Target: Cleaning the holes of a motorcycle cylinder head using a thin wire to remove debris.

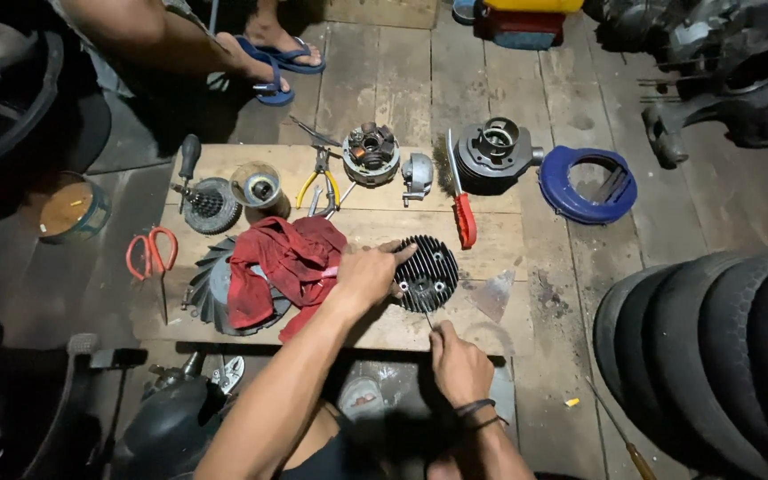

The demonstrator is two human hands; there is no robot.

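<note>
A dark finned round cylinder head (433, 269) lies on a wooden board (491, 258) on the floor. My left hand (364, 274) rests on its left rim and steadies it, fingers spread over the fins. Just below the head, my right hand (457, 363) is closed on a thin metal tool (426, 316) whose tip points up at the head's lower edge. A red rag (286, 260) lies bunched beside my left hand, partly over a finned fan wheel (215, 289).
On the board lie red-handled scissors (151, 252), a sprocket (209, 204), a metal cup (259, 187), yellow pliers (321, 182), a stator (371, 153), a red-handled wire brush (461, 200) and a cylinder (493, 153). A blue shroud (587, 182) and tyres (713, 347) sit right. Another person's sandalled feet (273, 62) are behind.
</note>
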